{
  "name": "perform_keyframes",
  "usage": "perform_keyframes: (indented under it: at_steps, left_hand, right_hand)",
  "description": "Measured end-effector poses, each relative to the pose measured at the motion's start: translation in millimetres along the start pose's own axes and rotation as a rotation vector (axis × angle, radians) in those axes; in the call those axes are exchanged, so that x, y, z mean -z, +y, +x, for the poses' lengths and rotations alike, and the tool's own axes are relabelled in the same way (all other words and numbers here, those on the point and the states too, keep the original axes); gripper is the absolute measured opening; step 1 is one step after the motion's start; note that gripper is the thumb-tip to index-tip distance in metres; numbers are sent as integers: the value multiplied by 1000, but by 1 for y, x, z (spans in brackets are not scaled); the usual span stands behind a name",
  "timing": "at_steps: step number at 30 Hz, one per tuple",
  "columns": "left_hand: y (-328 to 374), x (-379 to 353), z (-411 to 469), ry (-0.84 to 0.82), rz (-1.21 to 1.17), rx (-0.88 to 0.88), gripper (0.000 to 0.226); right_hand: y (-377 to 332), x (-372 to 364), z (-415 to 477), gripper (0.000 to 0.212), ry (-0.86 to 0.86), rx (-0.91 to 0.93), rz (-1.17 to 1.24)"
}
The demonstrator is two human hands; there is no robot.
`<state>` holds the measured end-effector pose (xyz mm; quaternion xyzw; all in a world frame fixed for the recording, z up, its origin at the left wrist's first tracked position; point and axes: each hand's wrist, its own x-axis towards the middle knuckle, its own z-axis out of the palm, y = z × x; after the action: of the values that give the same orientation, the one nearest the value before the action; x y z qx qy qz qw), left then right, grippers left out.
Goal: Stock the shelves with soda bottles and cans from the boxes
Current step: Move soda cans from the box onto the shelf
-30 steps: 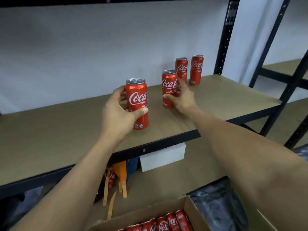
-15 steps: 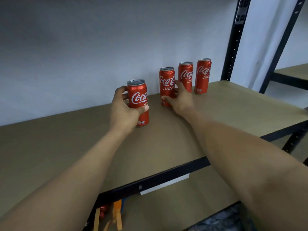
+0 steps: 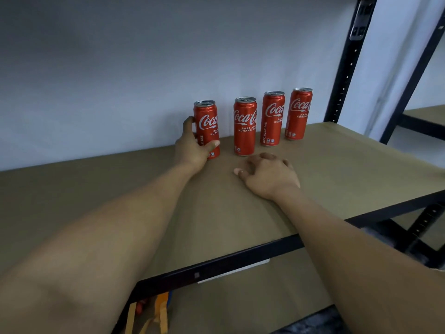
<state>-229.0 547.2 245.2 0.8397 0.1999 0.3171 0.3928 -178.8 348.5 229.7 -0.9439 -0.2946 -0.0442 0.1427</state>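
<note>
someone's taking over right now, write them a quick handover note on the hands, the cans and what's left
Left hand: grips the leftmost can, upright and apparently set down at the back of the shelf.
Right hand: holds nothing, fingers loosely curled, just in front of the second can.
Done: four cans stand in a row near the wall, with the third can and fourth can at the right.
Left: release the leftmost can, then fetch more stock. The boxes are out of view, so how much remains cannot be told.
</note>
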Motion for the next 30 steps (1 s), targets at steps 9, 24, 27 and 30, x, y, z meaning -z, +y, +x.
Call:
perform_keyframes:
  at_steps: [9, 24, 27, 30]
  left_hand:
    - [-29, 38, -65, -247, 558, -10, 72]
    - [3, 134, -254, -315, 670, -102, 65]
    - [-2, 144, -292, -287, 683, -168, 73]
    - [-15, 145, -335, -209, 651, -220, 71]
  right_hand:
    - [-5, 7, -21, 68, -54, 53, -27]
    - [-19, 9, -193, 66, -64, 157, 34]
    - [-22, 3, -242, 67, -40, 193, 87]
    - [-25, -21, -289, 64, -90, 197, 68]
